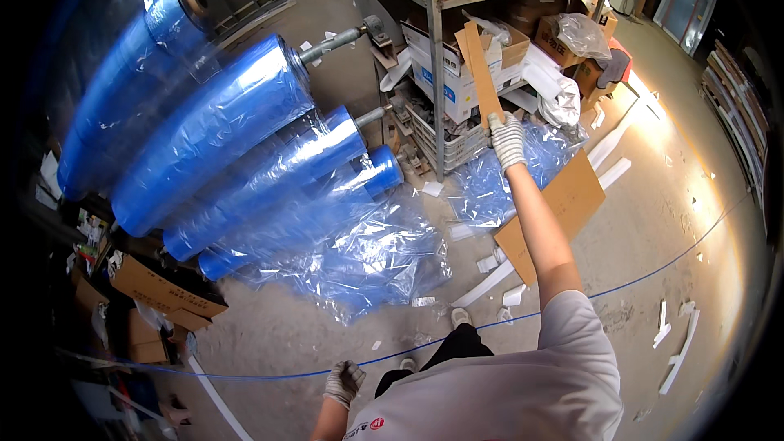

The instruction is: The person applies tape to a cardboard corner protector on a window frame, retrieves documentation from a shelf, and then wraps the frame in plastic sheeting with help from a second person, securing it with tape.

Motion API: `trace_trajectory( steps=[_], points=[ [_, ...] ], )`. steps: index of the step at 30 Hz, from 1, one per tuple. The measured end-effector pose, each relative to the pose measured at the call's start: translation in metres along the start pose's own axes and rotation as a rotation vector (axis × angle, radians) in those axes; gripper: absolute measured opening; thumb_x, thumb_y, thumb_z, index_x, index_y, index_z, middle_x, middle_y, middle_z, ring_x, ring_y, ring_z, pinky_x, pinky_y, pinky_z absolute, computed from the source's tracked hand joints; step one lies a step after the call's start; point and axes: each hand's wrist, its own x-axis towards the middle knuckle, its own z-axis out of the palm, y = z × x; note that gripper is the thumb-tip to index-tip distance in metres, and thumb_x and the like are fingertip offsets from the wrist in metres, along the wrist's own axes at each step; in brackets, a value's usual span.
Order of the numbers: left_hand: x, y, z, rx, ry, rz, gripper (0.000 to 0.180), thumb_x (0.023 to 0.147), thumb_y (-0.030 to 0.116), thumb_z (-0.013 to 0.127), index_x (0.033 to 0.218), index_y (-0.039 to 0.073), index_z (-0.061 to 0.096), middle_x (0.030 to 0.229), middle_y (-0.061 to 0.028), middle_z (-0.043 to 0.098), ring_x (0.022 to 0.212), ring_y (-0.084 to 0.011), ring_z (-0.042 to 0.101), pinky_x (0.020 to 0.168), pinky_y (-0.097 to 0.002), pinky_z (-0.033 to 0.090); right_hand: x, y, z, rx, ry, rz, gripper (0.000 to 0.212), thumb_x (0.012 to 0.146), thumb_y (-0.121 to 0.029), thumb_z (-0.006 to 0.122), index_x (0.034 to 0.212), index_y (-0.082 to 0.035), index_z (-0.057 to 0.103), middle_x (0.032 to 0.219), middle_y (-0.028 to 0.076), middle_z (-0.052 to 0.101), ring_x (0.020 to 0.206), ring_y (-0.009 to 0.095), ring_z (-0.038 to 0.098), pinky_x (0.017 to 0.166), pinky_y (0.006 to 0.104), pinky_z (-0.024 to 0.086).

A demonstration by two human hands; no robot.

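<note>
My right hand (508, 140), in a striped white-grey glove, reaches out toward the shelving. Its fingers are closed round the lower end of a long, narrow brown cardboard strip (480, 73), which points up in front of the boxes and appears to be folded or doubled. Low in front of my body is my left hand (345, 382), gloved alike, its fingers curled in with nothing seen in them. Below my right forearm a flat brown cardboard sheet (581, 189) lies over white strips and crumpled blue plastic film (482, 188) on the floor.
Large rolls of blue plastic film (220, 122) hang on bars at the left, with loose film (384, 253) trailing below. A metal shelf rack (433, 57) holds cartons and crates. A blue hose (629, 286) crosses the floor, and cardboard boxes (163, 290) stand at the lower left.
</note>
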Motion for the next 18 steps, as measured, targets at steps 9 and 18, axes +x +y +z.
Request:
trace_trajectory(
  steps=[9, 18],
  points=[
    [-0.013, -0.02, 0.077, -0.043, 0.001, 0.174, 0.02, 0.079, 0.026, 0.058, 0.088, 0.008, 0.054, 0.073, -0.0054, 0.054, 0.07, -0.0237, 0.053, 0.075, -0.0413, 0.047, 0.154, -0.033, 0.055, 0.253, 0.02, -0.017, 0.085, 0.07, -0.045, 0.066, 0.13, 0.004, 0.029, 0.123, 0.024, 0.045, 0.117, 0.03, 0.042, 0.096, 0.0327, 0.034],
    [-0.111, 0.0, 0.119, 0.134, 0.326, 0.789, 0.026, 0.085, 0.02, 0.054, 0.064, 0.005, 0.053, 0.053, -0.003, 0.049, 0.051, -0.0148, 0.051, 0.067, -0.0334, 0.05, -0.198, 0.181, 0.14, -0.097, -1.046, 0.259, 0.042, 0.079, -0.034, 0.061, 0.1, 0.001, 0.052, 0.069, 0.004, 0.054, 0.054, 0.01, 0.049, 0.044, 0.0242, 0.04]
  ],
)
